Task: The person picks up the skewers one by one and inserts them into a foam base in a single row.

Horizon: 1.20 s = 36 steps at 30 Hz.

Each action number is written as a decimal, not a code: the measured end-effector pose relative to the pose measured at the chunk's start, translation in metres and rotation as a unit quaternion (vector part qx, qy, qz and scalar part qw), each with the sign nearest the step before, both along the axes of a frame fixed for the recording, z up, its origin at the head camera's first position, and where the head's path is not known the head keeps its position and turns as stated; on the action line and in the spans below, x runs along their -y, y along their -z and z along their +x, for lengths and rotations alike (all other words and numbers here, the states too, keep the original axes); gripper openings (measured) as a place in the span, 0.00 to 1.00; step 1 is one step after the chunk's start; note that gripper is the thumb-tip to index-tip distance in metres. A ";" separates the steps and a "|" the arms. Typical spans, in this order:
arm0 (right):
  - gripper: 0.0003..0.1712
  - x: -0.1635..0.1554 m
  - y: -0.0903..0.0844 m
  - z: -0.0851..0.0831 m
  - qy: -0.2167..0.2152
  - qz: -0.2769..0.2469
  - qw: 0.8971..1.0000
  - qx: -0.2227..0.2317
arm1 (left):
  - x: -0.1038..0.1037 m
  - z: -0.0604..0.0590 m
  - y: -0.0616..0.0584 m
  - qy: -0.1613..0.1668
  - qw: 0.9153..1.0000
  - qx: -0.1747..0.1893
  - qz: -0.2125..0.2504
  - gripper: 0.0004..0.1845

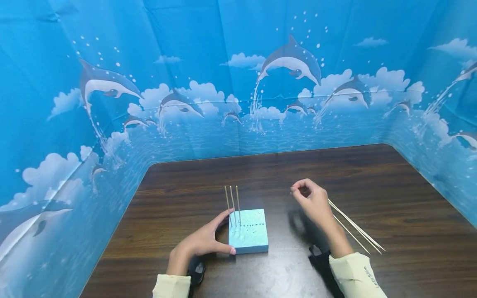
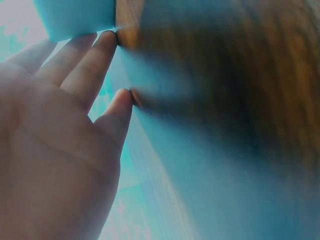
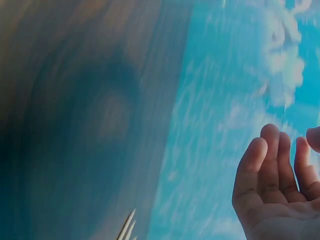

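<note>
A light-blue foam block [image 1: 254,236] rests on the table, with a dotted row of small holes across its top. Three thin wooden sticks [image 1: 238,207] stand upright in its left part. My left hand [image 1: 201,240] holds the block from its left side, thumb at the front corner and forefinger at the back. In the left wrist view, fingertips touch the block's side [image 2: 80,17]. To the right, my right hand [image 1: 314,203] is raised above the table, thumb and forefinger bent into a ring. Nothing shows between its loosely curved fingers [image 3: 270,170].
Several loose wooden sticks [image 1: 359,229] lie on the dark wooden table [image 1: 179,186] beside and behind the right hand; their tips show low in the right wrist view. A blue dolphin-print curtain [image 1: 208,74] encloses the table's back and sides.
</note>
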State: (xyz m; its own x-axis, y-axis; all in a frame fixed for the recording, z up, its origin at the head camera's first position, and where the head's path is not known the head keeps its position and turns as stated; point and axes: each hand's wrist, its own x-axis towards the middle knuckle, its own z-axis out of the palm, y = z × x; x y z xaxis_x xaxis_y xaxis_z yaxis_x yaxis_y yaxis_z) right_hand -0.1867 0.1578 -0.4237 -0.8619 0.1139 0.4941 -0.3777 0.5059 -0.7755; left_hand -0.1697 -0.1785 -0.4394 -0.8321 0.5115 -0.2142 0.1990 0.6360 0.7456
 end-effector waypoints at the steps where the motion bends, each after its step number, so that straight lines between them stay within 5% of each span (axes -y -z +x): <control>1: 0.03 -0.008 0.002 0.000 0.013 -0.005 1.000 0.010 | 0.000 0.000 0.000 -0.002 1.000 0.000 0.000 0.59; 15: 0.12 -0.092 0.021 0.008 0.145 -0.111 0.976 0.120 | 0.001 -0.001 0.001 -0.001 1.000 0.002 0.003 0.58; 21: 0.15 -0.111 0.029 0.012 0.177 -0.032 0.969 0.169 | 0.001 -0.001 0.001 -0.004 1.000 0.005 0.002 0.58; 28: 0.18 -0.128 0.040 0.020 0.119 0.084 0.968 0.206 | 0.001 -0.002 0.001 -0.005 1.000 0.003 0.005 0.58; 36: 0.17 -0.133 0.047 0.021 0.056 0.138 0.960 0.238 | 0.001 -0.003 0.001 -0.005 1.000 0.004 0.001 0.59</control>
State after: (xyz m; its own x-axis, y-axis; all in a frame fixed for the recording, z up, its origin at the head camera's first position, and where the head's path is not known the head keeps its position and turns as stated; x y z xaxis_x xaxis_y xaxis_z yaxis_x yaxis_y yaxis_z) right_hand -0.1655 0.2910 -0.4710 -0.9874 0.1408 0.0723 0.0549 0.7332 -0.6777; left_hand -0.1723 -0.1790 -0.4404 -0.8354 0.5040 -0.2192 0.1870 0.6357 0.7490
